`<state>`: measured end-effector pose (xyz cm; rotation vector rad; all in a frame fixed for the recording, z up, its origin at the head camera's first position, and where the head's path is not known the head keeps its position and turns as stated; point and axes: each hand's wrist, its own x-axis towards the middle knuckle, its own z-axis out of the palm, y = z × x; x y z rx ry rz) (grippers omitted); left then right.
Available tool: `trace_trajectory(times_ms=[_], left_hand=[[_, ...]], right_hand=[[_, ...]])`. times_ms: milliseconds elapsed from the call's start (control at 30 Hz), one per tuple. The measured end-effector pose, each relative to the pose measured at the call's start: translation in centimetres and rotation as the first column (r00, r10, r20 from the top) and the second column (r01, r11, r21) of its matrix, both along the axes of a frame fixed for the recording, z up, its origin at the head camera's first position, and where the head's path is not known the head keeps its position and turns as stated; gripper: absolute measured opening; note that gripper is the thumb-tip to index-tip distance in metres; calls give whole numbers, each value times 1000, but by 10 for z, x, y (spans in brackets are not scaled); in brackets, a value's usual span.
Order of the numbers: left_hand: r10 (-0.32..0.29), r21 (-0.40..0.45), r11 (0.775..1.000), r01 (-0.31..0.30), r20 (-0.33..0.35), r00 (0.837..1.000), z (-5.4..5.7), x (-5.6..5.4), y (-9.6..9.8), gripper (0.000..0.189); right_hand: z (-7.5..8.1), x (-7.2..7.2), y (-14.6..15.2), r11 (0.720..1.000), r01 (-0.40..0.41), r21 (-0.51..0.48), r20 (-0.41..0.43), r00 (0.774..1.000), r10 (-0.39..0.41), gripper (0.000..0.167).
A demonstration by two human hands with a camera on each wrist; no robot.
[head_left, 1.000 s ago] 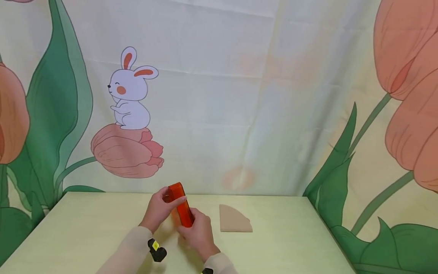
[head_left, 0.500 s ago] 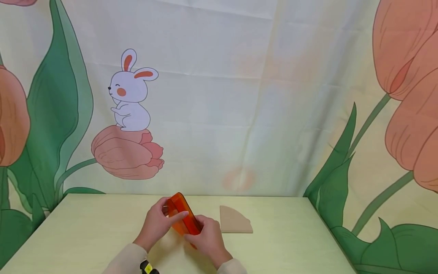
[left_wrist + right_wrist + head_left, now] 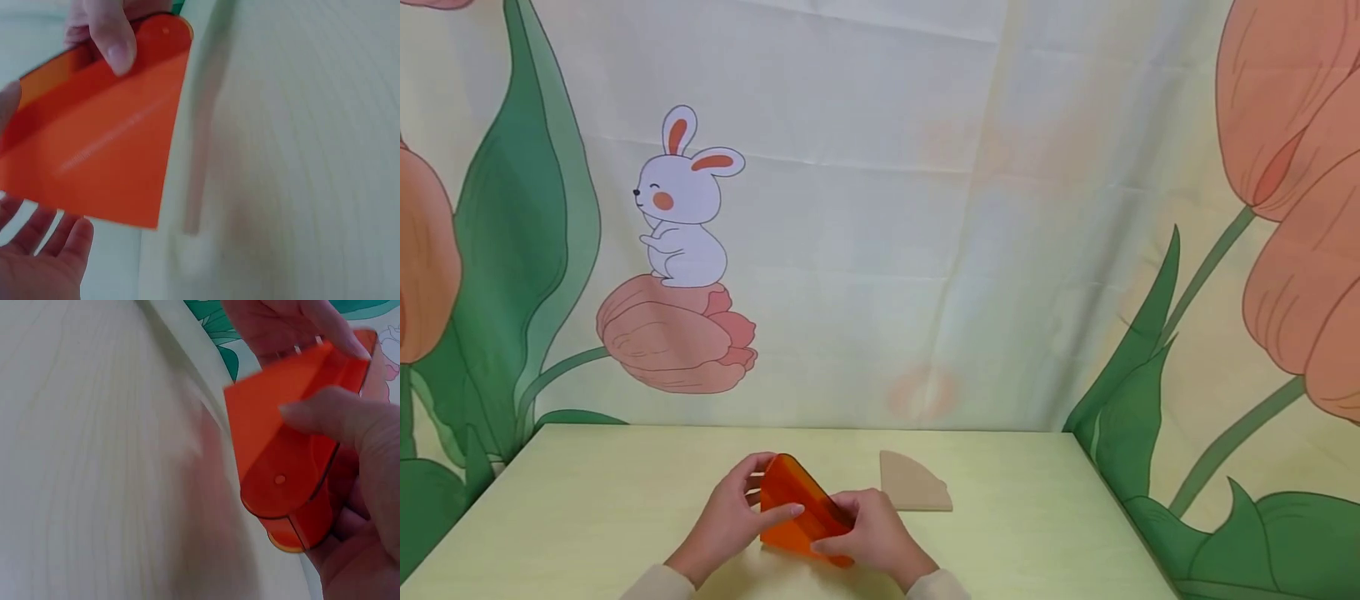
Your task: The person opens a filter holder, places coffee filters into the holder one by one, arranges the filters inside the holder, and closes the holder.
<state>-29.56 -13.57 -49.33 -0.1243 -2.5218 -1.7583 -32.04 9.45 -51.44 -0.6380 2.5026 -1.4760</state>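
An orange see-through plastic wedge-shaped case (image 3: pixel 797 500) with a rounded end is held above the table between both hands, tilted. My left hand (image 3: pixel 730 512) holds its left side, thumb lying over the near face and fingers behind. My right hand (image 3: pixel 876 533) grips the rounded lower end, thumb across the face and fingers curled underneath, as the right wrist view of the case (image 3: pixel 281 450) shows. A small round mark sits near that rounded end. What the case contains, if anything, cannot be made out. Beyond the right hand lies a flat tan quarter-circle piece (image 3: pixel 913 482) on the table.
The pale wood-grained table (image 3: pixel 1015 525) runs back to a hanging cloth (image 3: pixel 865 250) printed with a rabbit, tulips and green leaves. The cloth meets the table's far edge.
Both hands have lowered the case towards the table and turned it, so its broad flat face now shows in the head view. The tan piece has stayed in place.
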Motion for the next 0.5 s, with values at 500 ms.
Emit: trace_trajectory(times_ms=[500], left_hand=[[-371,60,928,368,61,926,-13,10,-31,72]], right_hand=[[9,5,10,984,-175,-18,70,982,176,33]])
